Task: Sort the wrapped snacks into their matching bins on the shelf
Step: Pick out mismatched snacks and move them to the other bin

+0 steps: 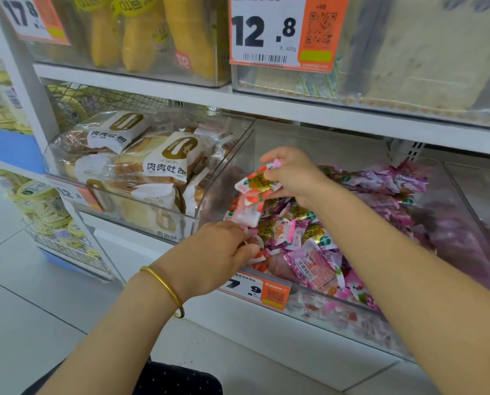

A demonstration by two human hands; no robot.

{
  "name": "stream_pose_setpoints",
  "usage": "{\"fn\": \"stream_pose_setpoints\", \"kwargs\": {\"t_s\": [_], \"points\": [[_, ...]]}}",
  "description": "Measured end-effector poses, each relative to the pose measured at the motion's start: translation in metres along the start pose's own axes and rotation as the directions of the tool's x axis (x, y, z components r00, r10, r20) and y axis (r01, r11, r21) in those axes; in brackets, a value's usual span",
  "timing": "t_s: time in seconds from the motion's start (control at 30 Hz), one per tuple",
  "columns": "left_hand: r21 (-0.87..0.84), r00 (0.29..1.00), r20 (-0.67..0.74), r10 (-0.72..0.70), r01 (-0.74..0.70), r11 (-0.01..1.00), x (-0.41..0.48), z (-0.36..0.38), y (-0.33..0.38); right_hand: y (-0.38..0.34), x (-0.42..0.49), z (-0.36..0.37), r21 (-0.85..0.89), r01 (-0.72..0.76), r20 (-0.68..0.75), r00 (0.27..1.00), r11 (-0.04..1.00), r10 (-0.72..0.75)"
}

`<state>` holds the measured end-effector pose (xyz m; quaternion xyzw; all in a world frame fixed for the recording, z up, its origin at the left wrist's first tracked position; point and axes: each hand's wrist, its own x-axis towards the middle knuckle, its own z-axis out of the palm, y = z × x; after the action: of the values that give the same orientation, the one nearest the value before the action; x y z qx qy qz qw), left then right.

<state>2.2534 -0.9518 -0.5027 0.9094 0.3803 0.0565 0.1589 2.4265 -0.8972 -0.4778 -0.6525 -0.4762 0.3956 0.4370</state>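
Both at the clear plastic bin's point(219, 181) front-left corner: right hand point(292, 175) pinches a white-and-red wrapped snack point(257, 184); left hand point(218, 255) grips similar packets point(255, 252).

Well left of the large white-and-orange paper price tag printed 12.8 point(283, 32) hangs a similar tag printed 17.8 point(29, 18), far below it a smaller orange-cornered tag showing 7.9 point(256, 289), and to its lower left pale grey floor tiles point(24, 309), a thin gold bangle point(165, 289) and black dotted fabric point(178, 377).
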Motion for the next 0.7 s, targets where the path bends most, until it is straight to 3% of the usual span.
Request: {"fn": "stream_pose_setpoints", "kwargs": {"t_s": [0.17, 0.37, 0.53, 0.7], "points": [[0.022, 0.999, -0.012, 0.044, -0.043, 0.999, -0.003, 0.0, 0.0, 0.01, 0.016, 0.01, -0.188, 0.072, -0.063, 0.994, 0.98, -0.085], [-0.002, 1.0, -0.02, 0.018, -0.018, 1.0, -0.003, 0.001, -0.002, 0.002, 0.001, -0.009, -0.06, 0.081, -0.104, 0.991, 0.995, -0.087], [-0.06, 0.998, -0.045, -0.035, 0.032, 0.998, -0.006, 0.0, -0.007, 0.001, -0.03, -0.02, -0.219, 0.027, 0.113, 0.994, 0.975, -0.002], [-0.073, 0.998, -0.025, -0.051, 0.049, 0.996, -0.009, -0.005, -0.008, 0.008, -0.047, -0.002, -0.392, 0.126, 0.315, 0.949, 0.911, 0.005]]}}
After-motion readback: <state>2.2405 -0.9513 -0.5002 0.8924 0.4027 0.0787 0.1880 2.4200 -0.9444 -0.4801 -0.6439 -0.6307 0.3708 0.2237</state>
